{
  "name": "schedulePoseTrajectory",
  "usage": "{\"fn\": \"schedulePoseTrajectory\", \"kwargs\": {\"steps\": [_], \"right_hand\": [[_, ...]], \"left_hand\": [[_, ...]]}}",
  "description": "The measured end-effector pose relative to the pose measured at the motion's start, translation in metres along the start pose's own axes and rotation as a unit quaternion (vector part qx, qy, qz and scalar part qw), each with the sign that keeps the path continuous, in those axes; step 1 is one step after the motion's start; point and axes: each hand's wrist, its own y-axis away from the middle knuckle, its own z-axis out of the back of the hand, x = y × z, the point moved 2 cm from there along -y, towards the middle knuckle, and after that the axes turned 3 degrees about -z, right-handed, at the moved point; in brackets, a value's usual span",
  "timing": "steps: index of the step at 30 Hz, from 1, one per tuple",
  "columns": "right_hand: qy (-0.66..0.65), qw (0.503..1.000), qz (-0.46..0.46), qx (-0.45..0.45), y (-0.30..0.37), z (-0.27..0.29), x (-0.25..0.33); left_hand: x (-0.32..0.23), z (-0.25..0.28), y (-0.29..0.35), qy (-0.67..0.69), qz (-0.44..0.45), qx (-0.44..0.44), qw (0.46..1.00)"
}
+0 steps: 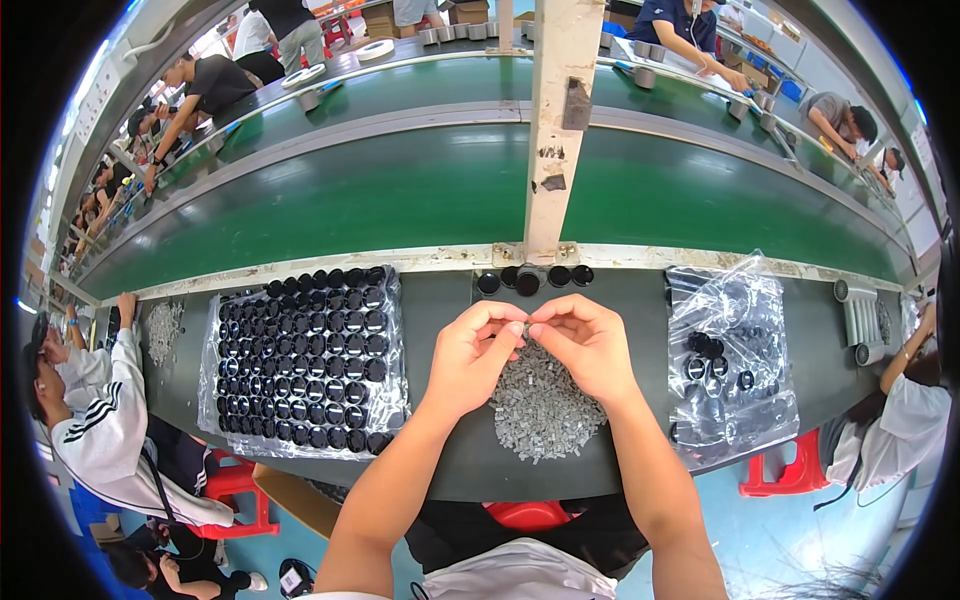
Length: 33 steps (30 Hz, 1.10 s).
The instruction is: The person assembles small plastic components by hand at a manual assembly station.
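Observation:
My left hand [472, 352] and my right hand [584, 345] meet over the bench, thumbs and index fingertips pinched together. Between the fingertips is a small grey piece [526, 328], mostly hidden by them. Right below lies a heap of small grey pieces [545, 410] on the dark bench top [455, 470]. Just beyond my hands stand several round black caps [527, 284] in a short row.
To the left, many black round caps [300, 370] fill a clear plastic sheet. On the right, a clear plastic bag [730, 400] holds several more. A white post [550, 130] rises before the green conveyor belt [400, 190]. Co-workers [100, 410] sit at both sides.

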Motion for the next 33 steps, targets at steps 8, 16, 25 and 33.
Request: {"fn": "schedulePoseTrajectory", "kwargs": {"steps": [8,16,25,33], "right_hand": [[0.035,0.999,-0.001,-0.001,0.0012,0.0003,0.001],[0.018,1.0,0.003,0.002,0.0019,-0.0025,0.0037],[-0.018,1.0,0.02,-0.009,-0.0004,-0.0011,0.0072],[-0.017,1.0,0.015,-0.007,-0.0004,-0.0014,0.0055]], "left_hand": [[-0.001,-0.0009,-0.0002,0.008,-0.004,0.002,1.0],[0.0013,-0.0008,-0.0007,0.021,-0.004,0.001,1.0],[0.0003,-0.0013,-0.0003,0.023,0.017,-0.006,1.0],[-0.0003,-0.0003,-0.0004,0.022,0.009,-0.004,1.0]]}}
